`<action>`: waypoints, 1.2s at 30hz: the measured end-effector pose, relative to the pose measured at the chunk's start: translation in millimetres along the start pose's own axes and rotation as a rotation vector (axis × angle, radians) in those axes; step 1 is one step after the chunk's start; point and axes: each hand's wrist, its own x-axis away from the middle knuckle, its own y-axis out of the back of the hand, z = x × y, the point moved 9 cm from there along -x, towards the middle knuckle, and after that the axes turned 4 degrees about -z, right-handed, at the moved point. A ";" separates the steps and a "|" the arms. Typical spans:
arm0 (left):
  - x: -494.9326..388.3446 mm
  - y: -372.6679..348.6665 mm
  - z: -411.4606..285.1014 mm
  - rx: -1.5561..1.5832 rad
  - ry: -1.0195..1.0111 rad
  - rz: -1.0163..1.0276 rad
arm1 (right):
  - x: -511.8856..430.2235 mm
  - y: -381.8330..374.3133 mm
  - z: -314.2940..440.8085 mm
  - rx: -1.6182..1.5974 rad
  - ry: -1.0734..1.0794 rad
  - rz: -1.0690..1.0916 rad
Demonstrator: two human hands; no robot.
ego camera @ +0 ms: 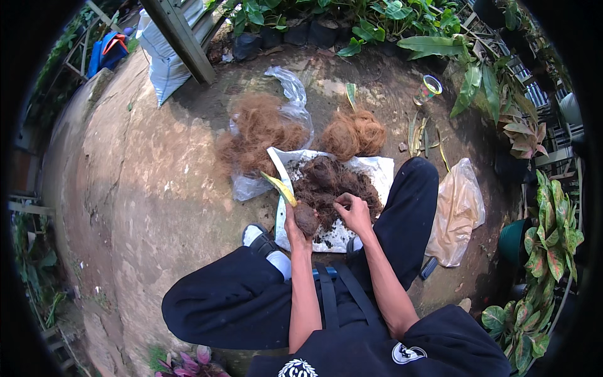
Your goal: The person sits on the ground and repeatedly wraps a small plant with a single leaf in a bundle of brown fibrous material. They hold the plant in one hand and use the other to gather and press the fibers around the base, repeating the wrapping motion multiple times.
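Note:
My left hand [296,231] holds a round ball of brown fibre [306,220], and a yellow-edged green leaf [281,187] sticks up out of it. To the right, my right hand [354,212] hovers at a heap of dark, damp fibre [325,184], thumb and fingers drawn together. Whether something thin is pinched between them is too small to tell. Under the heap lies a white plastic sheet [372,166] with dark crumbs scattered on it. Beyond it are a loose mound of light brown fibre [268,125] and reddish-brown fibre balls [353,134], with a leaf piece [351,95] standing behind them.
A clear plastic bag [292,89] lies under the loose fibre. Cut leaf strips [417,136] and a plastic cup [428,89] are at the far right. An orange-tinted plastic bag [457,212] and a dark handheld object [428,268] lie by my right leg. A post [181,40] stands before a white sack [162,56].

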 end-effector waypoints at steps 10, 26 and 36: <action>4.0 -2.4 11.9 0.142 0.081 0.004 | 40.6 -1.0 85.0 -0.082 0.415 0.200; 32.1 -31.2 -21.2 -0.086 -0.218 0.150 | 35.8 -14.2 36.0 -0.631 0.016 0.326; 35.2 -37.9 -19.1 -0.142 -0.173 0.231 | 16.8 39.5 40.5 -0.706 -0.030 0.079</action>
